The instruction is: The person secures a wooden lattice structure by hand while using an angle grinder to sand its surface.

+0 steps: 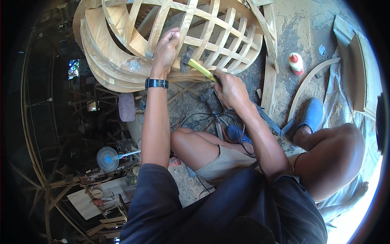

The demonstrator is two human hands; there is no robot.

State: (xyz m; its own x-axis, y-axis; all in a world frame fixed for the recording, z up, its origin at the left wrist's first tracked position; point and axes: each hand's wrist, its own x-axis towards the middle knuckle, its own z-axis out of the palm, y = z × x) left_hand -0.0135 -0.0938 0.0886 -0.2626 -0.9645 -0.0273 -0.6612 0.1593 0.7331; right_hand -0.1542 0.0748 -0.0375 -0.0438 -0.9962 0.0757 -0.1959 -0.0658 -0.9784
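A curved wooden lattice frame [208, 34] of pale crossing slats lies ahead of me, its near side built from layered bent boards [106, 48]. My left hand [165, 51], with a dark watch on its wrist, is closed around one of the slats near the frame's close edge. In my right hand [231, 88] is a hammer [200, 69] with a yellow handle and a dark head. The hammer head is at the frame's near rim, just right of my left hand; whether it touches the wood I cannot tell.
A white glue bottle [296, 64] with a red cap stands on the floor at right, beside a curved wood strip [307, 83]. A dark power tool [212, 101] and tangled cables lie below the frame. Boards [269, 83] flank its right end. A fan [108, 158] stands far left.
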